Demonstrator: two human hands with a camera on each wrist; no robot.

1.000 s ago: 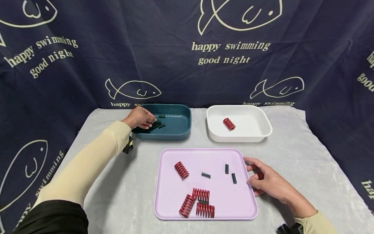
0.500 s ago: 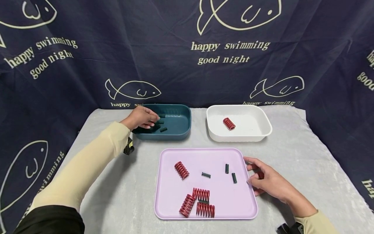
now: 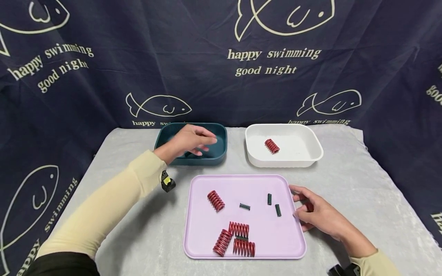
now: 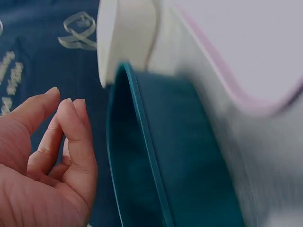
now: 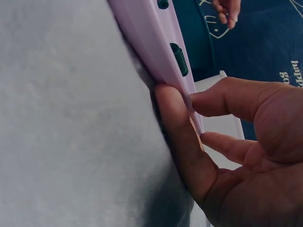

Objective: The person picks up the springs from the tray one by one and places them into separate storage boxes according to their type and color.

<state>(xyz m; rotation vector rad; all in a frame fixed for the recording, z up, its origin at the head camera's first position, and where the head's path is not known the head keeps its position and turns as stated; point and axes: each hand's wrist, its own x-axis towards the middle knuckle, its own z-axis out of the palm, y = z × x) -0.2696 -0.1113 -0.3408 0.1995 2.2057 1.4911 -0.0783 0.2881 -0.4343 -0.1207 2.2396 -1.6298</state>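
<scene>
Over the teal bin (image 3: 207, 161) hovers my left hand (image 3: 190, 140), its fingers loosely bent; the left wrist view shows nothing between thumb and fingertips. That hand mostly hides the bin's contents. My right hand (image 3: 321, 214) grips the right rim of the lilac tray (image 3: 266, 235), thumb and fingers on either side of the edge in the right wrist view. Lying on the tray are small dark green springs, among them one spring (image 3: 244, 206) near the middle and a pair (image 3: 278, 210) by the right edge. Several larger red springs (image 3: 216, 201) lie there too, some bunched near the front.
To the right of the teal bin stands a white bin (image 3: 284, 162) holding one red spring (image 3: 272, 146). A grey cloth (image 3: 148, 230) covers the table. Dark blue fabric with fish prints (image 3: 207, 76) hangs behind and at both sides.
My left hand was down inside the teal bin among the dark springs; it has risen and shifted right. The right hand stays at the tray's edge, and the springs on the tray have not moved.
</scene>
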